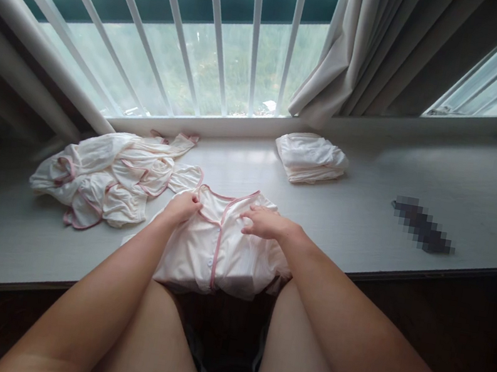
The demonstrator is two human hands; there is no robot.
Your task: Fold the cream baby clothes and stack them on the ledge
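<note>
Pale counter (358, 211) beneath a barred window (235, 50); white garment (189, 252) with pink trim laid before you.
Left to right: rumpled pile of pink-edged white clothing (108, 169); then your left hand (188, 206), thumb and fingers pinched together at the garment's neckline. Garment lies mid-counter, buttoned front up, reaching the front edge. Your right hand (266, 222), fingers parted and slightly curled, is at the garment's upper right, gripping nothing visible; whether it touches the cloth cannot be told. Farther right, near the window side, a folded white bundle (310, 158), then a dark pixelated object (423, 225), identity obscured.
</note>
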